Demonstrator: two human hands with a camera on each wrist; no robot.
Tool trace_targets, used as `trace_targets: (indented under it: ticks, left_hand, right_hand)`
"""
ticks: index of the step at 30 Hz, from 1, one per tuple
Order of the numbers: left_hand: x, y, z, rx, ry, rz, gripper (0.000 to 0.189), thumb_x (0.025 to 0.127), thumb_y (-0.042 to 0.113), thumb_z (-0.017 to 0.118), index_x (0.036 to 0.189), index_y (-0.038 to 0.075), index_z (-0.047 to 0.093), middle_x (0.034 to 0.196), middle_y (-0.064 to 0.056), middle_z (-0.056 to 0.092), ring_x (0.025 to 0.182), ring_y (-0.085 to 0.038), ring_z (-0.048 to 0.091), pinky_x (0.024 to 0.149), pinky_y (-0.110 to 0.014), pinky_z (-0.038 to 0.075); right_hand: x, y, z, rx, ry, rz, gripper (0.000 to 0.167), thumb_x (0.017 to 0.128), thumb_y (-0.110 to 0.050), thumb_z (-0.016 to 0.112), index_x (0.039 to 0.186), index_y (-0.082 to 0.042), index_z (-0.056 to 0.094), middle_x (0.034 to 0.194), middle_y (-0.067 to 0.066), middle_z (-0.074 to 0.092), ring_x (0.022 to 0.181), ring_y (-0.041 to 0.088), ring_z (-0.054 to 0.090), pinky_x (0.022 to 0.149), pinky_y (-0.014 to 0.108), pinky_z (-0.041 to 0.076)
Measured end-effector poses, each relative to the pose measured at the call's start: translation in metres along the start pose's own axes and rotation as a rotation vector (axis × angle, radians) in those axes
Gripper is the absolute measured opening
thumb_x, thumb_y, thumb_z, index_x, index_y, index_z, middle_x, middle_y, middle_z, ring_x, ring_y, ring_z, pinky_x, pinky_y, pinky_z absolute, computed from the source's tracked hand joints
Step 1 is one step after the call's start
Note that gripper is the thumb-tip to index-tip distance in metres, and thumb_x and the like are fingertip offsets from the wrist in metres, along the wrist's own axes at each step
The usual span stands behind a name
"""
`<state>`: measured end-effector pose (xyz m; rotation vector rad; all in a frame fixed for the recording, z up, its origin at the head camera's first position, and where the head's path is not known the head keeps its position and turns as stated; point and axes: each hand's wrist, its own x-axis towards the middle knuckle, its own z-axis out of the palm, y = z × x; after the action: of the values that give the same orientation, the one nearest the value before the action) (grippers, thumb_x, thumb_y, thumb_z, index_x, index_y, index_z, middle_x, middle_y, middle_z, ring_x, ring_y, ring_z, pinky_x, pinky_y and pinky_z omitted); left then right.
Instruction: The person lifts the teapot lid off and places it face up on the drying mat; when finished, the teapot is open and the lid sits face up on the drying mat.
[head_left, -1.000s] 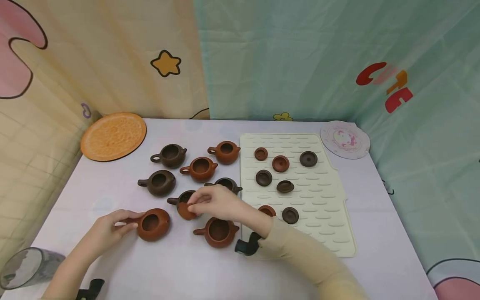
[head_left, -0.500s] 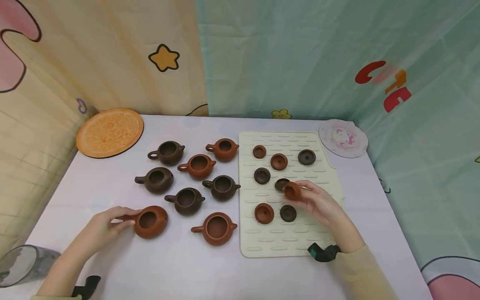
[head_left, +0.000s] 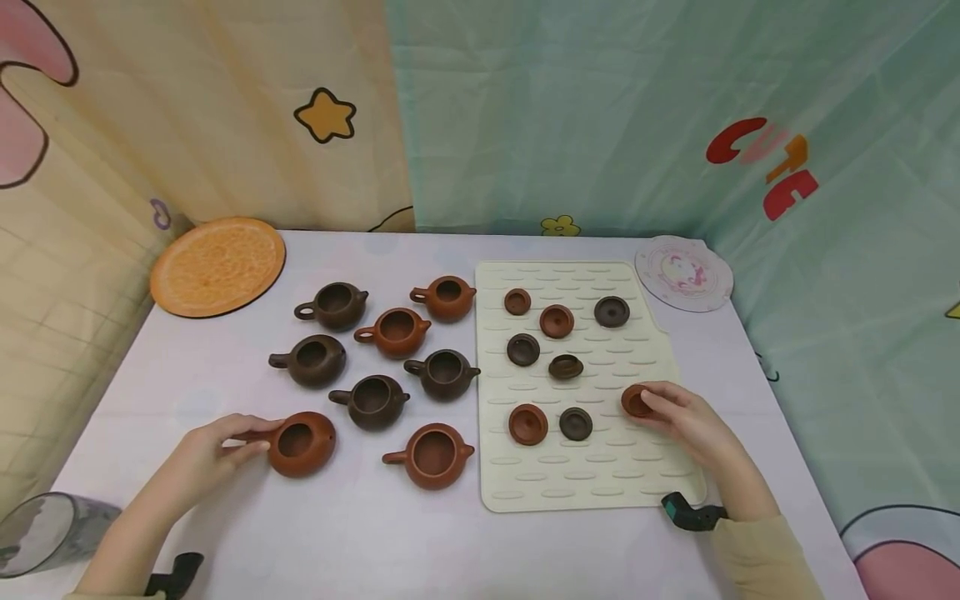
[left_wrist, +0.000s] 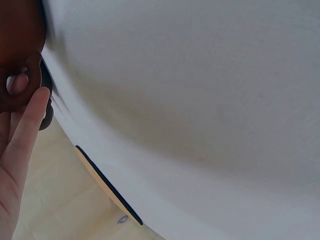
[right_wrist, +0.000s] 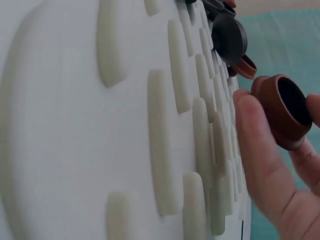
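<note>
My left hand pinches the handle of a small reddish-brown teapot at the front left of the table. The left wrist view shows a finger along its looped handle. My right hand holds a reddish-brown teapot lid over the right side of a cream ridged mat. In the right wrist view, thumb and fingers grip the lid by its edge, its dark hollow side showing. Several lids lie on the mat, among them a dark one and a reddish one.
Other lidless teapots stand left of the mat, including a dark one and a reddish one. A clear glass lies beside my left forearm. At the back are an orange round mat and a pink-white disc.
My right hand has carried the reddish lid from among the teapots rightward across the mat to its right side. The left hand keeps its hold on the teapot handle.
</note>
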<state>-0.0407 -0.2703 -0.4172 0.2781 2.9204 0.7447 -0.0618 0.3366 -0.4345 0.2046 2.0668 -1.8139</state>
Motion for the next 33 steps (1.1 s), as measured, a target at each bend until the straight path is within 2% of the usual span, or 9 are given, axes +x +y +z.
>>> trace_targets:
  ticks: [2, 5, 10, 13, 17, 23, 25, 30, 33]
  left_hand:
    - [-0.0001, 0.0001, 0.0006, 0.004, 0.004, 0.005, 0.031, 0.078, 0.004, 0.079, 0.108, 0.008, 0.075, 0.106, -0.013, 0.073, 0.099, -0.038, 0.066, 0.079, -0.044, 0.057]
    - [-0.0002, 0.0005, 0.0006, -0.001, -0.002, 0.0, 0.031, 0.078, 0.004, 0.079, 0.108, 0.008, 0.075, 0.105, -0.013, 0.073, 0.099, -0.038, 0.066, 0.078, -0.043, 0.057]
    - [0.0, 0.0005, -0.0001, -0.024, -0.034, -0.027, 0.029, 0.08, 0.004, 0.078, 0.109, 0.007, 0.074, 0.107, -0.015, 0.072, 0.1, -0.038, 0.065, 0.075, -0.042, 0.058]
    - [-0.0003, 0.0003, 0.0002, -0.024, -0.034, -0.027, 0.029, 0.08, 0.004, 0.078, 0.109, 0.007, 0.074, 0.108, -0.015, 0.072, 0.101, -0.039, 0.064, 0.076, -0.043, 0.058]
    - [-0.0021, 0.001, 0.0013, -0.02, -0.012, -0.008, 0.03, 0.079, 0.003, 0.079, 0.108, 0.008, 0.075, 0.106, -0.013, 0.072, 0.1, -0.036, 0.065, 0.077, -0.042, 0.058]
    - [-0.0033, 0.0005, 0.0024, -0.008, 0.043, 0.039, 0.032, 0.075, 0.004, 0.081, 0.106, 0.013, 0.076, 0.104, -0.007, 0.074, 0.092, 0.002, 0.062, 0.076, -0.037, 0.058]
    - [-0.0035, 0.0006, 0.0024, -0.011, 0.046, 0.04, 0.033, 0.075, 0.004, 0.081, 0.106, 0.013, 0.076, 0.104, -0.006, 0.074, 0.093, 0.009, 0.058, 0.076, -0.036, 0.058]
    - [-0.0057, 0.002, 0.0022, -0.019, 0.036, 0.019, 0.033, 0.077, 0.004, 0.08, 0.108, 0.013, 0.075, 0.106, -0.007, 0.074, 0.094, 0.008, 0.058, 0.078, -0.036, 0.058]
    - [-0.0061, 0.0046, 0.0015, -0.018, 0.022, 0.016, 0.034, 0.079, 0.002, 0.078, 0.112, 0.009, 0.073, 0.107, -0.01, 0.073, 0.095, -0.003, 0.064, 0.077, -0.036, 0.058]
  right_hand:
    - [-0.0018, 0.0004, -0.0001, -0.14, 0.032, 0.034, 0.054, 0.103, -0.027, 0.052, 0.137, 0.013, 0.043, 0.121, 0.008, 0.06, 0.096, -0.006, 0.062, 0.088, 0.023, 0.055]
    - [-0.0038, 0.0008, -0.0013, -0.309, 0.086, 0.09, 0.058, 0.101, -0.033, 0.056, 0.139, 0.009, 0.046, 0.13, 0.022, 0.058, 0.092, -0.004, 0.063, 0.083, 0.021, 0.054]
    - [-0.0045, 0.0011, -0.0063, -0.487, 0.128, 0.139, 0.058, 0.099, -0.036, 0.058, 0.138, 0.006, 0.051, 0.135, 0.028, 0.056, 0.092, 0.009, 0.068, 0.081, 0.021, 0.051]
    - [-0.0036, 0.0019, -0.0087, -0.519, 0.137, 0.138, 0.058, 0.099, -0.037, 0.058, 0.137, 0.007, 0.052, 0.134, 0.029, 0.056, 0.09, 0.012, 0.069, 0.08, 0.022, 0.051]
    - [-0.0019, 0.005, -0.0085, -0.507, 0.152, 0.126, 0.059, 0.099, -0.039, 0.058, 0.136, 0.006, 0.053, 0.133, 0.029, 0.057, 0.087, 0.004, 0.066, 0.077, 0.021, 0.053]
    - [0.0005, 0.0081, -0.009, -0.494, 0.147, 0.111, 0.059, 0.099, -0.039, 0.058, 0.137, 0.005, 0.052, 0.132, 0.028, 0.058, 0.086, -0.003, 0.062, 0.075, 0.019, 0.054]
    - [0.0012, 0.0079, -0.0087, -0.503, 0.145, 0.108, 0.058, 0.099, -0.038, 0.057, 0.137, 0.006, 0.052, 0.132, 0.028, 0.058, 0.086, -0.003, 0.062, 0.075, 0.019, 0.054]
    - [0.0021, 0.0053, -0.0066, -0.543, 0.144, 0.106, 0.058, 0.1, -0.04, 0.055, 0.137, 0.006, 0.052, 0.131, 0.029, 0.059, 0.088, 0.004, 0.065, 0.075, 0.021, 0.054]
    - [0.001, 0.0032, -0.0057, -0.58, 0.147, 0.108, 0.06, 0.101, -0.043, 0.052, 0.136, 0.006, 0.053, 0.128, 0.029, 0.06, 0.087, 0.012, 0.068, 0.074, 0.024, 0.054]
